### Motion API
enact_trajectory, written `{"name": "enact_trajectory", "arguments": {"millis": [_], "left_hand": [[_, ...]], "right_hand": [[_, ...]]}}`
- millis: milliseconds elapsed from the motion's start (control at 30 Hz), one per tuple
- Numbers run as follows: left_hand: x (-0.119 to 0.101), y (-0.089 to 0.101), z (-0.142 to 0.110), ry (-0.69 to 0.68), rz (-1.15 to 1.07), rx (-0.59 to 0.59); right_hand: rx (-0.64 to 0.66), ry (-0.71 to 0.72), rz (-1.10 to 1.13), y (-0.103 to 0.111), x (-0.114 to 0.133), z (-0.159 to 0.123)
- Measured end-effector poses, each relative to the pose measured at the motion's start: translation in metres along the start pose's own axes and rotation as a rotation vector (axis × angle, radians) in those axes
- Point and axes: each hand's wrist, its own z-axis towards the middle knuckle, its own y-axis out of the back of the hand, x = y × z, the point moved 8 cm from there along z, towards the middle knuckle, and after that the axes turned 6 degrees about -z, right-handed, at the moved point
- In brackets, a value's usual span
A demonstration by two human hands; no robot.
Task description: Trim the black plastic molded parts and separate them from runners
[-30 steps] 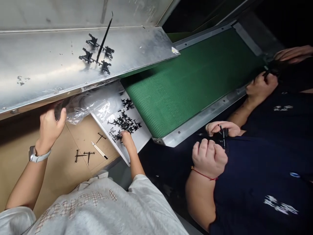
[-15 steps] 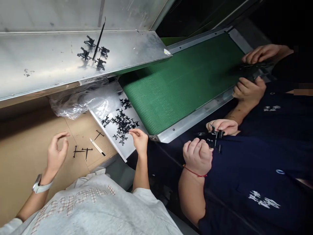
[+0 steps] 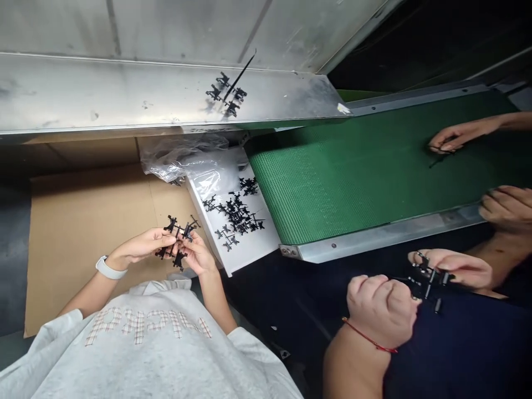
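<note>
Between my two hands, over the cardboard, is a black plastic molded sprue (image 3: pixel 180 259) with small clip-like parts around its stem. My left hand (image 3: pixel 145 244), with a light-banded watch at the wrist, is closed on the sprue from the left, thumb on top. From the right, my right hand (image 3: pixel 203 256) pinches the same piece. Just behind it lies a thin black runner (image 3: pixel 195 221), partly hidden by the held piece. Right of my hands, a white tray (image 3: pixel 245 250) bears a pile of similar black sprues (image 3: pixel 236 213).
One more sprue (image 3: pixel 226 95) stands on the metal ledge (image 3: pixel 158 102). Clear plastic bags (image 3: pixel 183 158) lie at the tray's back. A green conveyor belt (image 3: pixel 332 172) runs to the right. Co-workers' hands (image 3: pixel 382 310) hold black parts; another hand (image 3: pixel 451 138) is over the belt.
My right hand has come left from the tray pile with a sprue, and my left hand has closed on it too. The view has shifted left. A co-worker's hand now reaches over the belt.
</note>
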Motion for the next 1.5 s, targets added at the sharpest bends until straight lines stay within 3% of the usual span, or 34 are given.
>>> {"name": "enact_trajectory", "arguments": {"millis": [67, 167, 333, 467, 667, 867, 1000, 1100, 1233, 1333, 1400, 1500], "left_hand": [[0.004, -0.002, -0.008, 0.004, -0.017, 0.003], [0.004, -0.004, -0.022, -0.029, -0.025, -0.065], [-0.01, 0.001, -0.056, -0.141, -0.032, -0.35], [-0.019, 0.004, -0.079, -0.193, -0.094, -0.527], [-0.025, 0.002, -0.097, -0.215, -0.299, -0.644], [-0.033, -0.002, -0.106, -0.253, -0.376, -0.634], [-0.035, -0.004, -0.113, -0.279, -0.419, -0.608], [-0.036, -0.005, -0.117, -0.305, -0.467, -0.595], [-0.036, -0.008, -0.119, -0.3, -0.547, -0.585], [-0.033, -0.01, -0.12, -0.286, -0.633, -0.578], [-0.034, -0.012, -0.122, -0.298, -0.667, -0.571], [-0.037, -0.013, -0.126, -0.329, -0.658, -0.561]], "right_hand": [[0.026, -0.033, -0.118, -0.003, -0.01, 0.0], [-0.037, -0.037, -0.356, 0.014, -0.019, 0.002], [-0.28, -0.029, -0.838, 0.056, -0.038, 0.005], [-0.275, -0.053, -1.083, 0.06, -0.067, 0.01], [-0.34, -0.046, -1.229, 0.068, -0.082, 0.022], [-0.274, -0.055, -1.166, 0.071, -0.077, 0.036], [-0.163, -0.047, -1.019, 0.06, -0.058, 0.031], [-0.073, 0.022, -0.895, 0.038, -0.023, 0.012], [-0.009, 0.167, -0.787, -0.003, 0.042, -0.03], [0.063, 0.368, -0.698, -0.039, 0.089, -0.065], [0.105, 0.489, -0.689, -0.059, 0.11, -0.086], [0.153, 0.57, -0.719, -0.078, 0.119, -0.104]]}}
